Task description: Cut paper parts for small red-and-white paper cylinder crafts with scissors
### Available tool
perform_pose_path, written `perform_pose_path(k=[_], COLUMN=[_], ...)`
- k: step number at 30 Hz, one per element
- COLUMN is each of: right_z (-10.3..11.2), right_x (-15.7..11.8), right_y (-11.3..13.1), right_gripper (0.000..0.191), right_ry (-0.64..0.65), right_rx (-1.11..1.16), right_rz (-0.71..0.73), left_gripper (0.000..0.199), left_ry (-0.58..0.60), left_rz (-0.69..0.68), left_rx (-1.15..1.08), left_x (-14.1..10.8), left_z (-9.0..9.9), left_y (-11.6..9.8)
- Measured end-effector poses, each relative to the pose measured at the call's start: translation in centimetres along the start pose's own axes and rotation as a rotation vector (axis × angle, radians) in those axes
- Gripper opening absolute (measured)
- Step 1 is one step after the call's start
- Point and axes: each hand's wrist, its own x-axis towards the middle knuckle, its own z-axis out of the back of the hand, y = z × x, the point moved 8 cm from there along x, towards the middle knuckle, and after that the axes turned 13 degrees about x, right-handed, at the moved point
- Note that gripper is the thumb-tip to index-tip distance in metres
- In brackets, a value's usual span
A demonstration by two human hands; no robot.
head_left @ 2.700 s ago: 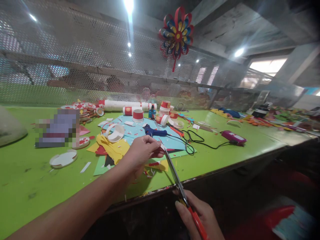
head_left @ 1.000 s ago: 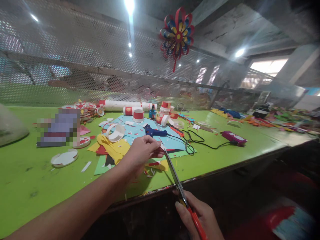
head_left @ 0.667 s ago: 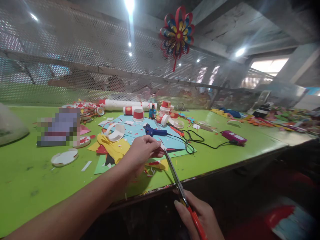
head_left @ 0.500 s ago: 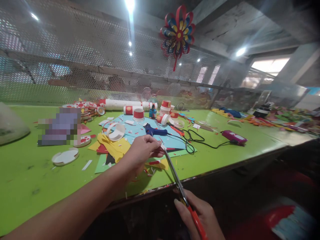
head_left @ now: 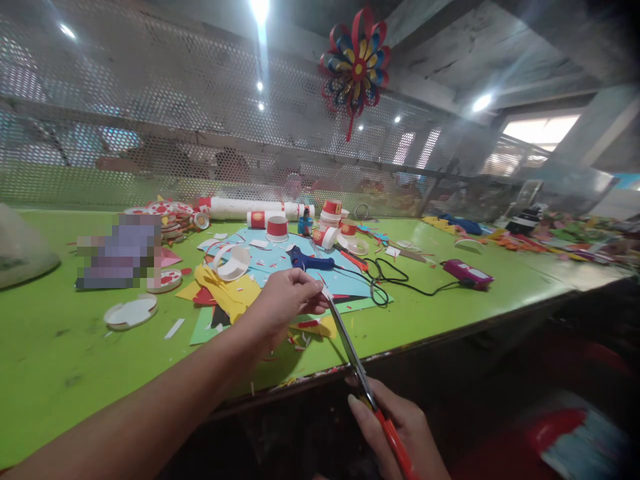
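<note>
Between its fingertips my left hand (head_left: 293, 297) pinches a small white piece of paper (head_left: 326, 293), mostly covered by the fingers. My right hand (head_left: 395, 427) grips scissors (head_left: 353, 350) by their red-orange handles. The blades look closed or nearly so, and their tips meet the paper at my left fingertips. Just behind my left hand, a blue glue gun (head_left: 313, 261) lies on light blue sheets (head_left: 270, 257). Yellow paper (head_left: 230, 293) and a white paper ring (head_left: 234, 262) are to the left of that hand. Small paper scraps (head_left: 300, 341) lie below it.
The green table (head_left: 125, 373) ends at a front edge under my wrists. Red-and-white paper cups (head_left: 277, 229) and a white tube (head_left: 250, 208) stand behind. A black cord runs right to a purple box (head_left: 467, 274). A paper flower (head_left: 357, 70) hangs above.
Almost nothing differs. Both hands, the paper and the scissors keep nearly the same place, with only a very slight shift of the view.
</note>
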Motion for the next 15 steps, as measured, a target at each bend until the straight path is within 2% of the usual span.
perform_pose_path(k=[7, 15], right_z=[-0.08, 0.2], right_x=[-0.03, -0.13], right_y=[-0.23, -0.66], right_gripper=[0.034, 0.031], right_ry=[0.011, -0.013], right_rx=[0.014, -0.008], right_rz=[-0.021, -0.008], left_gripper=[0.02, 0.02], left_ry=[-0.012, 0.052], left_rz=[0.016, -0.032], left_rx=[0.005, 0.0], left_x=[-0.11, 0.3], left_z=[-0.08, -0.08], left_y=[0.05, 0.38])
